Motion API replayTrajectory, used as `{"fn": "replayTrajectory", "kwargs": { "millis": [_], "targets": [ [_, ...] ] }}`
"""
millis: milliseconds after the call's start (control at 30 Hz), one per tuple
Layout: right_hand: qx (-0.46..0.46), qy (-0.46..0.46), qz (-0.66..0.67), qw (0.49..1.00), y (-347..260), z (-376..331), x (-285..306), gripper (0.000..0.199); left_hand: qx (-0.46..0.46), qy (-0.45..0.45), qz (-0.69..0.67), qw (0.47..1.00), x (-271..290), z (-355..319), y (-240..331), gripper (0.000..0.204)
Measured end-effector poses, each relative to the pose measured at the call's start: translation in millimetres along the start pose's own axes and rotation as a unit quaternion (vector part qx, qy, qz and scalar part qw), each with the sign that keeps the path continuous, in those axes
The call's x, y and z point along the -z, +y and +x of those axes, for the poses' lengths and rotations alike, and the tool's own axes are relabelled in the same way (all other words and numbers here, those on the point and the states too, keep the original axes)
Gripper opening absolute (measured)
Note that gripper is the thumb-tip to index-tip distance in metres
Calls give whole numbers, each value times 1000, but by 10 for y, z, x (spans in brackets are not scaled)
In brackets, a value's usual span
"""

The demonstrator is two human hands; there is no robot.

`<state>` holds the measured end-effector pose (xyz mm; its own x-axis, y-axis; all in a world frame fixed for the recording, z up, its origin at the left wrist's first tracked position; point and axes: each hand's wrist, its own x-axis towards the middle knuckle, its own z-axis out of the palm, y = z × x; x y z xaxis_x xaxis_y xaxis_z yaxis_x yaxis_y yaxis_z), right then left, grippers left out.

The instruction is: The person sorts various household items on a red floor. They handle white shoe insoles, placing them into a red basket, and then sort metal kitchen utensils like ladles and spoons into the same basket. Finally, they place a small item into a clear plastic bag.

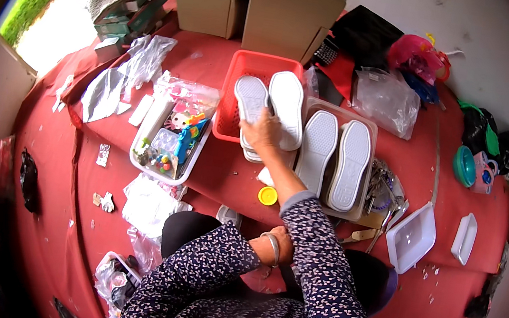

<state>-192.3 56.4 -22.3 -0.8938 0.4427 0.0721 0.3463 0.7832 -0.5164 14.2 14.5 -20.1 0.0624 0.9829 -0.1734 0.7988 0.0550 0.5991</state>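
Observation:
My right hand (261, 132) reaches forward over a red-orange plastic basket (227, 113). Its fingers are closed on the near end of a white shoe sole (251, 97) with a textured face. More soles show beneath that one. Against it on the right lies another white sole (286, 108), partly behind my hand. My left hand (282, 241), with a bangle at the wrist, is low in front of my body. The right sleeve crosses over it, so its fingers are hidden.
Right of the basket, a clear plastic box (362, 203) holds two rows of white soles (350, 166). A white tray (181, 178) of small toys stands left. A yellow lid (267, 195), scissors and tools (386, 184), and white tub (411, 239) lie nearby. Cardboard boxes (287, 20) stand behind.

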Motion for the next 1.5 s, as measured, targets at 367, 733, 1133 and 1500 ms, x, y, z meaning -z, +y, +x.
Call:
{"fn": "replayTrajectory", "kwargs": {
  "millis": [367, 733, 1133, 1500],
  "targets": [
    [-24, 16, 433, 901, 672, -346, 1371, 48, 96, -111, 9, 989, 772, -237, 421, 21],
    [-41, 93, -148, 984, 1042, -1230, 656, 64, 52, -55, -5, 997, 563, -196, 346, 18],
    [-51, 137, -178, 973, 1066, -1311, 668, 62, 54, -69, 17, 996, 572, -180, 368, 16],
    [-100, 88, -163, 978, 1049, -1299, 713, 62, 48, -63, 25, 997, 565, -191, 378, 16]
  ]
}}
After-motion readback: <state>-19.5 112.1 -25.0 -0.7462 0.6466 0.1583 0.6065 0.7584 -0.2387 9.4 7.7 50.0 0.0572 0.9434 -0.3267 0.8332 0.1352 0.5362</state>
